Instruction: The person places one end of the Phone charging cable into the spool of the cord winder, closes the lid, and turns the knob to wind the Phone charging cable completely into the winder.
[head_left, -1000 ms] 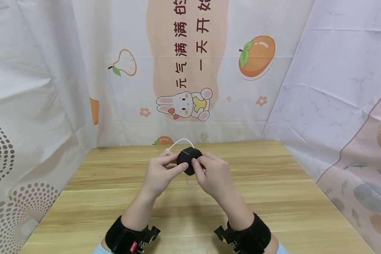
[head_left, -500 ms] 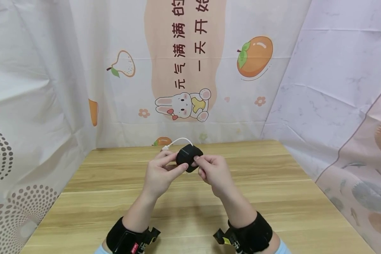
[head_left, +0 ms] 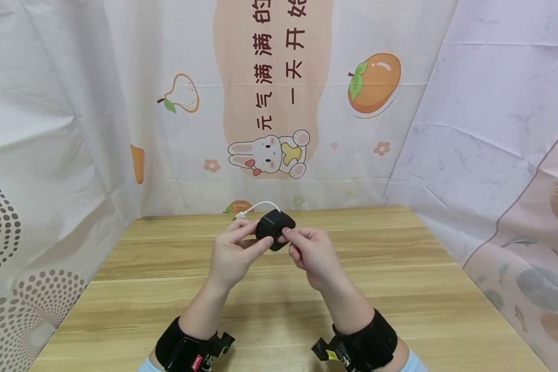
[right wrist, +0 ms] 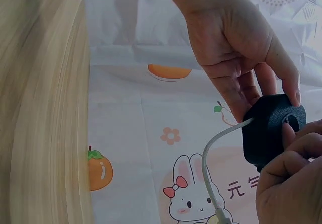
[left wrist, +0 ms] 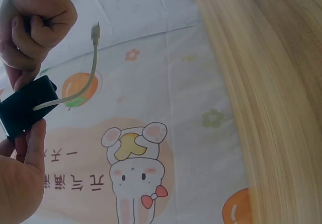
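A small black box-like device (head_left: 275,223) with chamfered corners is held above the table. From it comes a short white cable (left wrist: 86,87) ending in a plug (left wrist: 95,32). My left hand (head_left: 232,253) pinches the device's left side between thumb and fingers. At its right side, my right hand (head_left: 313,253) grips the near edge with thumb and forefinger, the other fingers curled in. The right wrist view shows a round opening (right wrist: 290,122) in one face of the device, with a right-hand digit right at it.
Below the hands lies a wood-grain table (head_left: 279,330). A white printed curtain (head_left: 186,155) hangs behind its back edge, with more fabric on both sides. Black bands (head_left: 186,343) with small cameras are strapped on both wrists.
The device has tilted and shifted slightly up and left. My right thumb and forefinger have changed their grip on its edge, with the other fingers now curled below. The left hand keeps its hold.
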{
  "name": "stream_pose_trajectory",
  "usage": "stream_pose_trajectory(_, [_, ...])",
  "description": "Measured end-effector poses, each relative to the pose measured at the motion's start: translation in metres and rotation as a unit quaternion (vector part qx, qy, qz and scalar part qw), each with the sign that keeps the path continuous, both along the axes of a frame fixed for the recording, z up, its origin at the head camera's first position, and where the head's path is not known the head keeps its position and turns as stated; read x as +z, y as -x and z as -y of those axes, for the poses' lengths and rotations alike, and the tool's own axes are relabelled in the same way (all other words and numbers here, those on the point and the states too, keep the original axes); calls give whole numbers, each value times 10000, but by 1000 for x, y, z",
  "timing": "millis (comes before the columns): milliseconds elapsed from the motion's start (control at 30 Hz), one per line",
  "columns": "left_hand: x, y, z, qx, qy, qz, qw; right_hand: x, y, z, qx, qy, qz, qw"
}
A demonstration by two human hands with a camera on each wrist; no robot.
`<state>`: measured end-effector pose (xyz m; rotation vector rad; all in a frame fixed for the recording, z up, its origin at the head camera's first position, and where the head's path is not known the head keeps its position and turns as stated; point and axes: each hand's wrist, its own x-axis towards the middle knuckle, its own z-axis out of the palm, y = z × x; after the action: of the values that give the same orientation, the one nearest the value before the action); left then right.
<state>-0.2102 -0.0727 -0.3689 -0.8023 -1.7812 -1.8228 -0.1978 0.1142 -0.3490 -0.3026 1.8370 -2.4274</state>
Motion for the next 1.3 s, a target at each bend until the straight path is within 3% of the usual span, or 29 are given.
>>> stream_pose_trajectory(300, [0, 1, 3, 192, 158, 461, 9986, -3, 0, 1, -692, -994, -1026, 9873])
stream_pose_trajectory(567, [2, 2, 7, 301, 295, 989, 9942, 0, 1, -8, -925, -1396, -1586, 9730])
stream_pose_trajectory(667, [4, 1, 8, 323, 371, 1159, 9920, 2, 1, -14, -1010, -1642, -2085, 9588])
stream_pose_trajectory(767, [5, 2, 10, 279, 365, 1314, 9903, 5, 0, -20, -1072, -2018, -2699, 9354])
stream_pose_trajectory(867, [7, 2, 12, 152, 278, 1469, 9886, 13, -4, -22, -1176, -2489, -3309, 9026])
stream_pose_trajectory(933, [8, 2, 13, 83, 227, 1532, 9879, 14, -4, -24, -1289, -2873, -3781, 8706])
stream_pose_trajectory(967, [9, 2, 13, 69, 219, 1567, 9874, 15, -4, -25, -1343, -3079, -4046, 8506])
stream_pose_trajectory(1100, [10, 1, 13, 31, 240, 1700, 9852, 11, 1, -31, -1596, -3989, -5123, 7436])
stream_pose_trajectory(1167, [9, 1, 13, -27, 269, 1780, 9837, 11, 2, -33, -1672, -4284, -5517, 6958])
stream_pose_trajectory(1233, [9, 1, 13, -137, 291, 1843, 9824, 10, 3, -33, -1698, -4439, -5782, 6632])
stream_pose_trajectory(1300, [9, 1, 13, -265, 303, 1877, 9814, 9, 3, -32, -1658, -4480, -5954, 6461])
